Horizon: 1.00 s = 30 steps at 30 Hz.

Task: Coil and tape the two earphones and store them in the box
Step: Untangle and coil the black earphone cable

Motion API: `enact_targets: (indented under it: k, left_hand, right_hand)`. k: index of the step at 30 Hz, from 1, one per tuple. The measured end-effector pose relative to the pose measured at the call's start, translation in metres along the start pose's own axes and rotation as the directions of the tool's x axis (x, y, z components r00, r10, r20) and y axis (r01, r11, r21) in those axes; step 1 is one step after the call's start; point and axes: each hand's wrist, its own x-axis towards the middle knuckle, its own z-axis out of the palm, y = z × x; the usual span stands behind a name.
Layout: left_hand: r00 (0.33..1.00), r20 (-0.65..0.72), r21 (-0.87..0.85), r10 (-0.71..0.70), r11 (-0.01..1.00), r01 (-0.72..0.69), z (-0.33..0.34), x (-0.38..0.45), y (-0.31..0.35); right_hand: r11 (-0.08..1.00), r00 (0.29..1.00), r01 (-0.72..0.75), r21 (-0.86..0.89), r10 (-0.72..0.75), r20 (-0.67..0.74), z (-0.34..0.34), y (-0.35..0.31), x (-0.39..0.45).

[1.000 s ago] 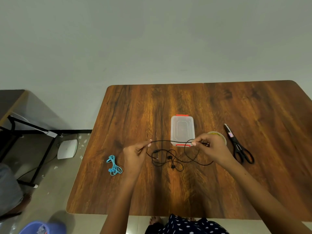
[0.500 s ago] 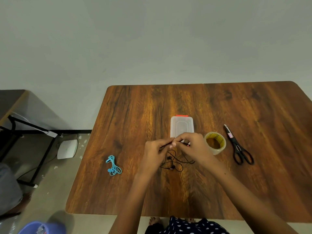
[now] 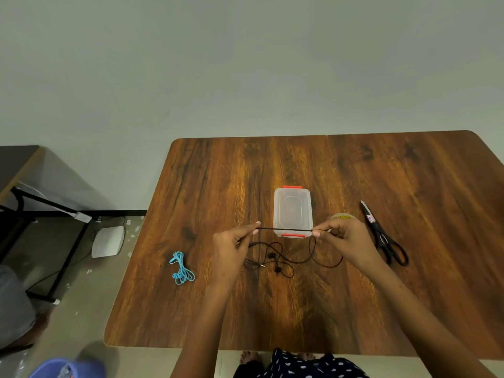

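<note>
Both hands are held apart above the wooden table. A straight run of the black earphone cord is stretched taut between them: one end is pinched by the left hand between thumb and forefinger, the other is pinched by the right hand in the same way. The taut span is seen across the near end of the clear plastic box, whose lid is fastened by red clips. The rest of the black cord is left in loose loops on the table below the hands, with both earbuds lying among them. The blue earphone is found bundled on the table, well to the left. A tape roll is mostly hidden behind the right hand. Black scissors are laid just right of it.
</note>
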Motion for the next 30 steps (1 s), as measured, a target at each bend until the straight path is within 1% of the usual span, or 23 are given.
enact_targets:
  k: [4,10,12,15,16,18,21,26,28,30]
  left_hand:
    - [1.0,0.003,0.016,0.001,1.0,-0.001,0.002,-0.001,-0.003]
    - [0.99,0.123,0.067,-0.067,0.996,0.059,0.001,0.001,-0.007]
    - [0.985,0.167,0.042,-0.049,0.998,0.043,0.007,0.001,-0.001]
    - [0.964,0.266,-0.004,0.013,1.0,-0.013,0.023,0.002,0.014]
    - [0.961,0.275,-0.008,0.038,0.999,-0.037,0.028,0.001,0.019]
    - [0.969,0.236,0.015,0.078,0.996,-0.084,0.032,0.0,0.023]
    - [0.984,0.151,0.082,0.098,0.99,-0.111,0.027,0.002,0.02]
    - [0.996,-0.003,0.103,0.091,0.991,-0.09,0.001,0.006,0.003]
    - [0.995,-0.038,0.104,0.091,0.991,-0.087,-0.006,0.007,-0.002]
    - [0.995,-0.039,0.105,0.096,0.99,-0.092,-0.007,0.008,-0.005]
  right_hand:
    - [1.0,1.0,0.005,-0.019,-0.005,-0.017,0.005,0.001,0.002]
    - [0.998,1.0,0.003,-0.056,-0.004,-0.015,0.009,-0.001,0.006]
    - [0.999,1.0,-0.001,-0.044,0.002,0.024,0.015,-0.007,0.007]
    - [0.998,0.997,0.054,-0.032,-0.052,0.063,0.026,-0.022,0.009]
    - [0.998,0.995,0.066,-0.02,-0.064,0.07,0.03,-0.025,0.009]
    - [0.998,0.994,0.068,-0.005,-0.067,0.088,0.034,-0.03,0.011]
    - [0.999,0.995,0.03,0.022,-0.031,0.094,0.032,-0.028,0.011]
    - [0.998,0.999,-0.035,0.049,0.033,0.037,0.006,-0.005,0.004]
    - [0.997,0.999,-0.042,0.068,0.041,0.017,-0.003,0.004,0.001]
    - [0.996,0.999,-0.042,0.082,0.04,0.022,-0.005,0.007,-0.002]
